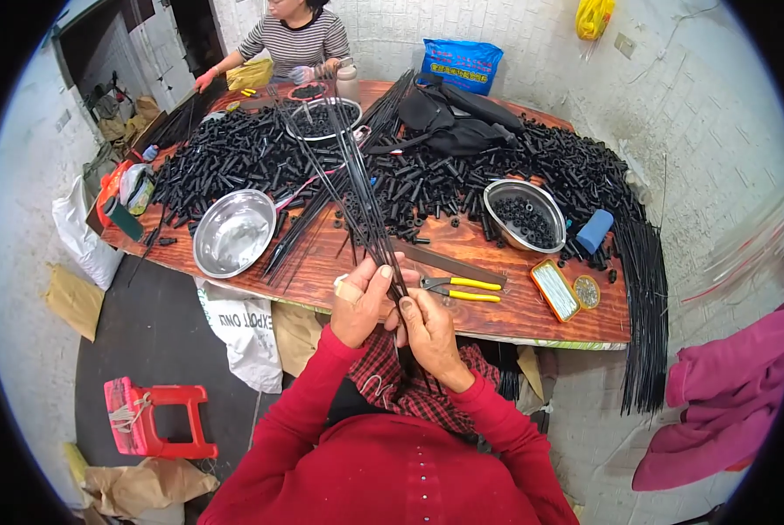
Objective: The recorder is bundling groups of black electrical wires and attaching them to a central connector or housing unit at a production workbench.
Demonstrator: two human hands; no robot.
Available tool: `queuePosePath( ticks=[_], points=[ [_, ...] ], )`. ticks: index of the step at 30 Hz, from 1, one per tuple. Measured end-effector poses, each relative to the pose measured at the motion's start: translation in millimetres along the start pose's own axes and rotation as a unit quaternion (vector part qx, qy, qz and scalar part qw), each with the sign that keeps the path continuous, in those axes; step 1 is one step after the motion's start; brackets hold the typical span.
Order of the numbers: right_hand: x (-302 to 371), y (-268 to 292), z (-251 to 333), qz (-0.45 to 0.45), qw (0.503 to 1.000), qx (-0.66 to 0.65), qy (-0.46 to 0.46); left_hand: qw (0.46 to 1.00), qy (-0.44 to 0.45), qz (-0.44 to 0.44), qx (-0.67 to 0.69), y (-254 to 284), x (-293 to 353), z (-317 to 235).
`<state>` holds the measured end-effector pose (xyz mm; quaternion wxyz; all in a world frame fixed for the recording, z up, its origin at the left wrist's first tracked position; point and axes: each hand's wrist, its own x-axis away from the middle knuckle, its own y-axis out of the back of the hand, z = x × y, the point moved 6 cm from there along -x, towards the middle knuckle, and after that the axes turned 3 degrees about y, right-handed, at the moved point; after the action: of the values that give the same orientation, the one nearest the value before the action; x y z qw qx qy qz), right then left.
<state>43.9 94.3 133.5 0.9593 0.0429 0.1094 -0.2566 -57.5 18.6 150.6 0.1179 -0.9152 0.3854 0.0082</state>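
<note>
Both my hands are closed around a bundle of long, thin black rods (370,214) above the table's front edge. My left hand (361,302), with a beige strip across its back, grips them on the left side. Just below and to the right, my right hand (431,332) pinches the same bundle near its lower part. The rods fan out upward over the table, and their lower ends hang in front of my lap. Pliers (466,290) with yellow handles lie right of my hands, beside a flat dark metal bar (449,262).
Heaps of short black tubes (234,162) cover the wooden table (519,319). A shiny steel bowl (234,234) stands left; another bowl (493,210) holds black rings. A tin (555,291) of thin pins sits right. Across the table is a co-worker (300,44). A red stool (160,420) stands lower left.
</note>
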Motion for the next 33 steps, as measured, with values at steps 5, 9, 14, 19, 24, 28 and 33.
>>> queuePosePath(
  ticks=[5, 9, 14, 19, 24, 28, 33],
  points=[
    [-2, -4, -13, 0.005, 0.997, -0.077, -0.018, 0.999, -0.018, 0.026, 0.020, 1, 0, 7],
    [-2, -3, -17, -0.009, 0.994, -0.102, -0.031, 0.999, 0.007, 0.026, 0.046, -2, -1, 9],
    [-2, 0, -13, -0.041, 0.996, -0.075, -0.024, 0.999, 0.007, -0.005, 0.052, -2, -1, 16],
    [-4, 4, -15, -0.057, 0.994, -0.084, -0.033, 0.999, 0.025, 0.023, 0.029, -2, -2, 11],
    [-6, 7, -17, -0.080, 0.996, -0.044, -0.020, 1.000, 0.017, 0.001, 0.023, 1, -3, 15],
    [-8, 12, -12, -0.103, 0.994, -0.011, 0.020, 0.999, 0.007, -0.007, 0.044, -4, -5, 17],
    [-12, 32, -24, -0.150, 0.987, 0.037, 0.042, 0.997, -0.005, -0.018, 0.069, 0, -7, 12]
  ],
)
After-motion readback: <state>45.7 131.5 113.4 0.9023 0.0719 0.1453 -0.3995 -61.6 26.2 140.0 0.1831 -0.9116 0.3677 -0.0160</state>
